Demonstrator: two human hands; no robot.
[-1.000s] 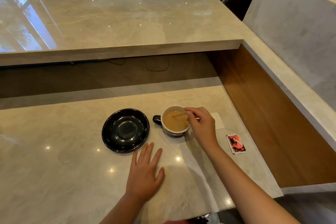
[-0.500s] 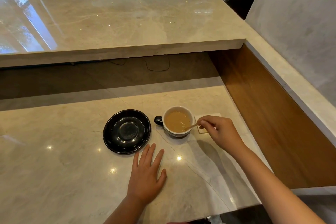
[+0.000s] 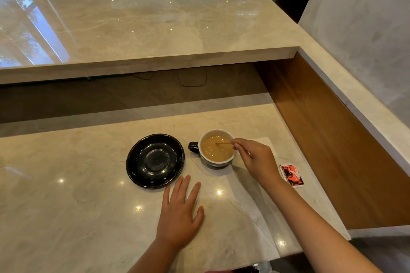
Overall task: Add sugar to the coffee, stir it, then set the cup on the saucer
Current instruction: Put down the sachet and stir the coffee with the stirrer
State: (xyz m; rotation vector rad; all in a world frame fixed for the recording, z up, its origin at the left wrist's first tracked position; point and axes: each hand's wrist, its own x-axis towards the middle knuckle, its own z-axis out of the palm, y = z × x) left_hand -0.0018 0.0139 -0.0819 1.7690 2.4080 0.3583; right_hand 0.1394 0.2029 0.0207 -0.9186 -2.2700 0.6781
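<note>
Starting at centre-left of the frame, the black saucer sits bare on the marble counter, just left of the cup, whose handle points toward it. Below, the left hand lies flat and released, nearer the saucer. Right of the cup, the right hand pinches a thin stirrer lying crosswise into the coffee. A red sachet lies further right. Beyond, wood panelling, a raised ledge, and chairs at upper centre.

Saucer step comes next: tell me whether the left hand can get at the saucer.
Probably yes: the left hand lies flat and empty on the counter just before the saucer, nothing between them.
</note>
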